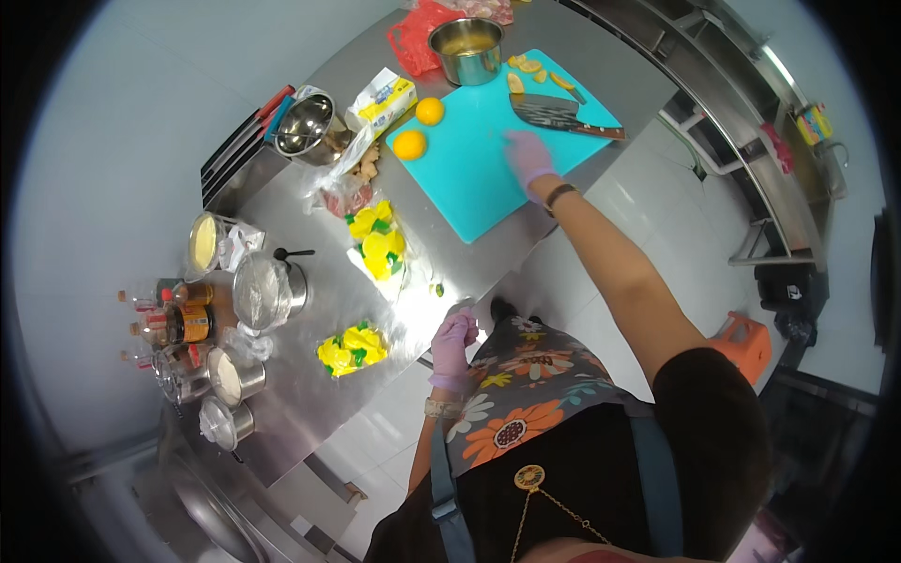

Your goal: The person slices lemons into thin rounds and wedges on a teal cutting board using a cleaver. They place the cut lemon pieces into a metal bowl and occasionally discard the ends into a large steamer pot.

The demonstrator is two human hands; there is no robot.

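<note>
My right hand, in a pale purple glove, is over the right part of a turquoise cutting board. Its fingers are blurred, so their grip is unclear. Just beyond it lies a cleaver with a wooden handle. Cut lemon pieces and a small knife lie behind the blade. Two whole yellow-orange citrus fruits, a nearer one and a farther one, rest at the board's left edge. At the table's front edge, my gloved left hand has curled fingers; what they may hold is hidden.
A steel pot stands at the board's far corner beside a red plastic bag. Yellow-green packaging and another crumpled wrapper lie on the steel table. Covered pots, bottles and a knife rack line the left side.
</note>
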